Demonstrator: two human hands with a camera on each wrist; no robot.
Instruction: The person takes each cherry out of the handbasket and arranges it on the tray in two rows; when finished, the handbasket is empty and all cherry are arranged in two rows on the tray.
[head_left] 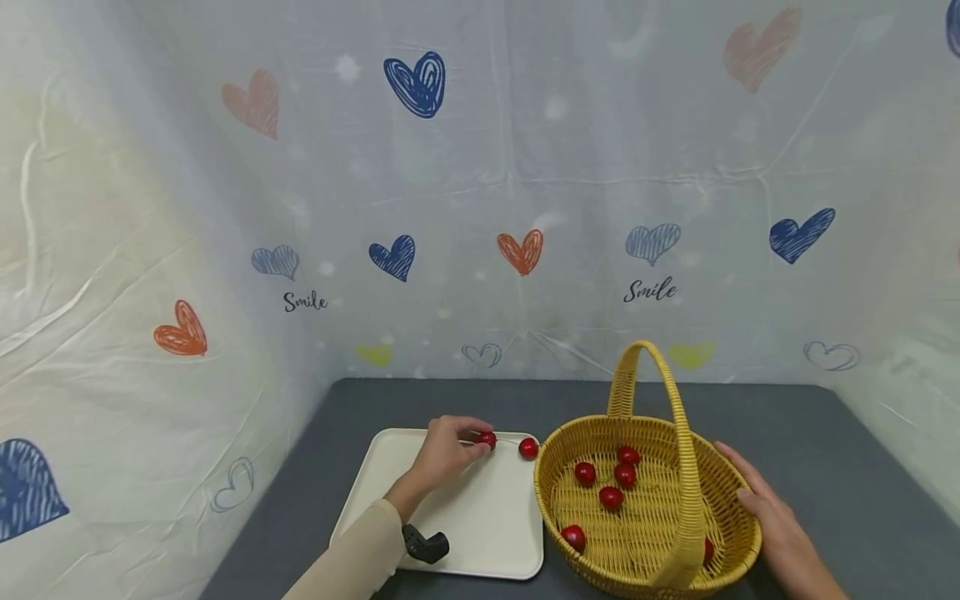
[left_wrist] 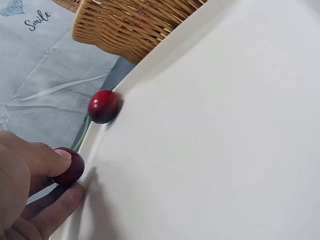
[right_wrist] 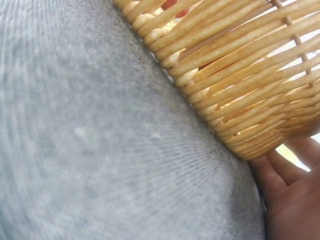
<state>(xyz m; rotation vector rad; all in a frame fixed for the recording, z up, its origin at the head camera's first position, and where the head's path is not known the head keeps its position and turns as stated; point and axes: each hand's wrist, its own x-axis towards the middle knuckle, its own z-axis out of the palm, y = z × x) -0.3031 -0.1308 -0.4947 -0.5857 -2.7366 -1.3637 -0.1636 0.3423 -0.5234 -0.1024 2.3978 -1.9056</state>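
Observation:
Between thumb and fingers, my left hand (head_left: 448,450) pinches a red cherry (left_wrist: 73,169) at the far edge of the white tray (head_left: 480,533). A thin green stem rises beside that cherry in the left wrist view. Another cherry (head_left: 528,449) lies by the tray's far right corner, close to the basket. My right hand (head_left: 780,525) rests with extended fingers against the outer right side of the yellow wicker basket (head_left: 555,442); the right wrist view shows its fingers (right_wrist: 280,172) beside the weave. Several cherries, including one cherry (head_left: 611,498), lie inside the basket.
The basket's tall arched handle (head_left: 686,467) stands up over its opening. Tray and basket sit side by side on a dark grey table (head_left: 570,398). A pale curtain (head_left: 450,183) printed with hearts hangs behind the table and along its sides.

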